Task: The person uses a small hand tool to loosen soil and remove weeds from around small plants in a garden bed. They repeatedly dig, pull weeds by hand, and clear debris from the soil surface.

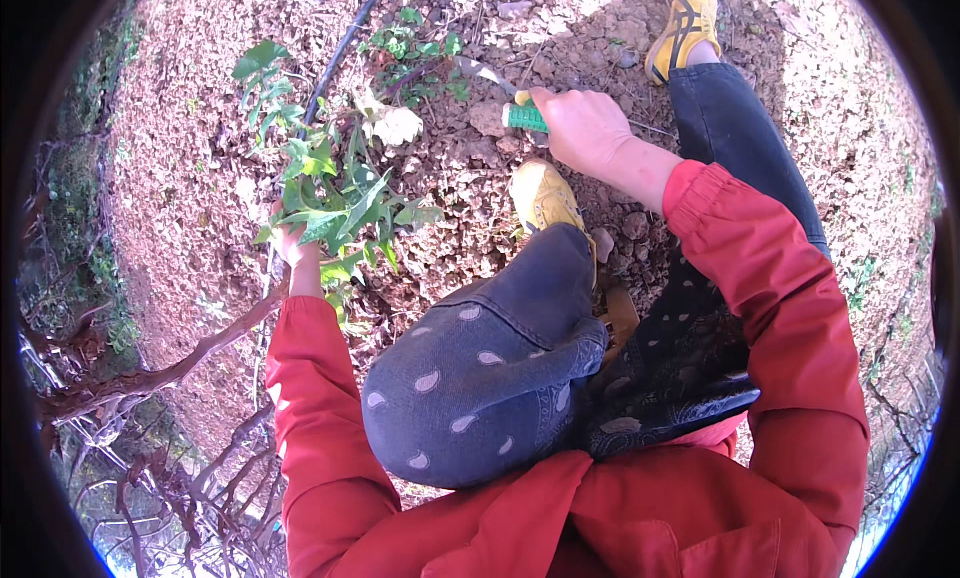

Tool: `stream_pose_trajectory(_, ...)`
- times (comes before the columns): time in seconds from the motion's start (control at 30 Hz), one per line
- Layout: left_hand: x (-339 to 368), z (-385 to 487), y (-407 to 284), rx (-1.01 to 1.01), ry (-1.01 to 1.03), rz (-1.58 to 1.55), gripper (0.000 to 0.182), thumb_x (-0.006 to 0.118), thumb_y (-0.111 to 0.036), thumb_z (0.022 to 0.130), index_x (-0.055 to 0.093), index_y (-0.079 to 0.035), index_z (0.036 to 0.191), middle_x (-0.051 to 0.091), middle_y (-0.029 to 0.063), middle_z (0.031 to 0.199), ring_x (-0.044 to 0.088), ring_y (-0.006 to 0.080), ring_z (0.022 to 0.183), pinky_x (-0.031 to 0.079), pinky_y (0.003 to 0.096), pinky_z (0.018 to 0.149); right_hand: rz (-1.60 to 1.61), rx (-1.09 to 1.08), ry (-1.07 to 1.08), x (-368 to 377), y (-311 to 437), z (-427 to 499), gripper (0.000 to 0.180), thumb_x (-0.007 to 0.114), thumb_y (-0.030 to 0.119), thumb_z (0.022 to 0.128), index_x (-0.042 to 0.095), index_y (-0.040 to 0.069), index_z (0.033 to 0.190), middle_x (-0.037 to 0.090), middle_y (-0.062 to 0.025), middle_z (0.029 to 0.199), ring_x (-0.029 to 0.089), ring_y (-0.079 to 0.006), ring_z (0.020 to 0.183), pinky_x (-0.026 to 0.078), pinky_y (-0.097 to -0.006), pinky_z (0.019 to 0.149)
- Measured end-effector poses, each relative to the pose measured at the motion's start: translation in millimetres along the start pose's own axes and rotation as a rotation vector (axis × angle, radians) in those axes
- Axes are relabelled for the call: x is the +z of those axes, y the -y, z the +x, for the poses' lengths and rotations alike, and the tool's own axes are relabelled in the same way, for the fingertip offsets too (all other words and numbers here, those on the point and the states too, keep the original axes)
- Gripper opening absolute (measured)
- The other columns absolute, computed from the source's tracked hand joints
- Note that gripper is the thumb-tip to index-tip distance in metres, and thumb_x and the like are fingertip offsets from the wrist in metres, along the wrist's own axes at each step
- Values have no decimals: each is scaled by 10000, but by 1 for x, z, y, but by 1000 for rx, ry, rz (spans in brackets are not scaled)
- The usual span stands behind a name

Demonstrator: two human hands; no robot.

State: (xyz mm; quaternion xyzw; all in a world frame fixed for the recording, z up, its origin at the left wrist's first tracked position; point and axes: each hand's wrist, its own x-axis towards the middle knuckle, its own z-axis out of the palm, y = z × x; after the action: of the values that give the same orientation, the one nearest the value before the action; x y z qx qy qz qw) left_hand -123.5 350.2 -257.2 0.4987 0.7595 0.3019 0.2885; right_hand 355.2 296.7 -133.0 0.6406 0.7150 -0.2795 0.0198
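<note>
My right hand (586,127) grips the green handle (528,118) of a sickle, which has a yellow collar. From there its thin curved blade (487,73) reaches left, close above the soil, towards a small leafy weed (411,51). On the left, my left hand (294,244) is closed around green leafy weeds (349,203); leaves hide most of its fingers. A pale, sunlit clump (396,125) lies at the upper end of these weeds. Whether it is soil or a root cannot be made out.
A black hose (349,41) crosses the dry, cloddy soil (187,165) behind the weeds. A bare woody branch (202,347) reaches in from the left, with tangled dry twigs (172,495) below. My yellow shoes (544,191) stand on the ground. Stones (636,225) lie nearby.
</note>
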Motion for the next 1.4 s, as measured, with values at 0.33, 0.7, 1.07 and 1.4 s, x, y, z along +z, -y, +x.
stream_pose_trajectory(0.33, -4, 8, 7, -14, -21, 26, 446, 562, 22, 764, 502, -95, 1190, 599, 68, 995, 570, 154, 845, 480, 276, 735, 99, 5, -31, 12, 24, 40, 241, 525, 63, 746, 569, 12, 978, 654, -176, 827, 654, -314, 781, 519, -412, 696)
stream_pose_trajectory(0.7, 2, -8, 49, 9, -26, 75, 407, 567, -16, 780, 508, -66, 1179, 606, 74, 997, 579, 166, 823, 483, 270, 712, 122, 2, -75, 7, -22, 2, 288, 552, 75, 725, 554, 58, 1012, 637, -188, 757, 637, -339, 753, 499, -443, 661)
stream_pose_trajectory(1.07, 6, -33, 69, -144, -39, -8, 383, 595, -117, 778, 540, -126, 1157, 622, 77, 990, 599, 186, 854, 476, 318, 741, -82, -123, -16, 37, 40, 79, 358, 388, 72, 841, 446, 3, 1188, 647, -127, 812, 643, -262, 721, 509, -378, 684)
stream_pose_trajectory(1.4, 14, -73, -17, 67, -113, 418, 219, 570, -123, 803, 571, -148, 1020, 633, 116, 850, 610, 291, 768, 469, 383, 683, -226, -33, -108, -48, -2, 7, 333, 498, 46, 748, 530, 31, 1079, 638, -164, 734, 642, -315, 681, 514, -413, 623)
